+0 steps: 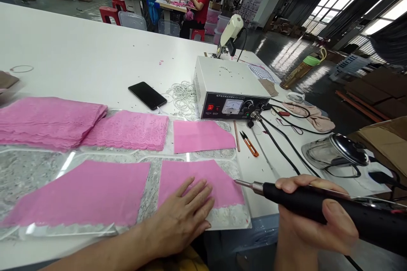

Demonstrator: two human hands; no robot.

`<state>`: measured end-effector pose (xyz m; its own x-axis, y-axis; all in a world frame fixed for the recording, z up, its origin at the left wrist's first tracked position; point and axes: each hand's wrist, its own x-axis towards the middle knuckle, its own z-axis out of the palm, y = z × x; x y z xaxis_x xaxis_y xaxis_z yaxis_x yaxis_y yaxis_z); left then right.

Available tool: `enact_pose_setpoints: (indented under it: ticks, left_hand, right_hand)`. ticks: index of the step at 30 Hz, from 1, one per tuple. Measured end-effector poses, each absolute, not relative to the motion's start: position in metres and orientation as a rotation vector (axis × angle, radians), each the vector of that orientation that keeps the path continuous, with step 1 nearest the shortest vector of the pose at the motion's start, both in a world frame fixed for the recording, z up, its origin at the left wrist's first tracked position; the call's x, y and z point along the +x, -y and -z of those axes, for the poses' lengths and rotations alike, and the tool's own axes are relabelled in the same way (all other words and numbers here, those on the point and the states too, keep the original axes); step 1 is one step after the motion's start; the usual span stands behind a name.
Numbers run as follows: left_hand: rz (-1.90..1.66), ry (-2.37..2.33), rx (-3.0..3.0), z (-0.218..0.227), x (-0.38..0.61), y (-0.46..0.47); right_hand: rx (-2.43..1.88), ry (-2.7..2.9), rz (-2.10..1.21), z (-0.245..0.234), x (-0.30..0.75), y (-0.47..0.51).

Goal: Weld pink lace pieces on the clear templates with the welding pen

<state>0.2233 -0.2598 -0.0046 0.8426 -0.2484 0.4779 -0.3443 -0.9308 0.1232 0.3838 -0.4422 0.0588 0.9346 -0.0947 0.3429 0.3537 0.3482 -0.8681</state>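
My left hand lies flat, fingers stretched out, on a pink fabric piece with a slanted right edge. In my right hand is a black handheld ultrasonic welder, fingers and thumb wrapped round its body. Its thin metal tip points left and is at the slanted edge of that piece; I cannot tell whether it touches. Another pink piece is spread to the left. Behind lie a smaller pink piece, a stack of scalloped pink lace and a thicker pink stack.
A grey control box with a meter stands at the back, cables running right. Near it are orange thread snips, a phone, tangled white cords and a lidded glass mug. A marbled sheet lies under the fabric.
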Motion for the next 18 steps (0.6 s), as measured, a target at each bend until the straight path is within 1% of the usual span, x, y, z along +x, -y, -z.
enact_pose_setpoints:
  ticks: [18]
  left_hand:
    - [-0.697, 0.457, 2.877, 0.0006, 0.2233, 0.2578]
  right_hand:
    - [-1.252, 0.377, 0.263, -0.0540, 0.3884, 0.4341]
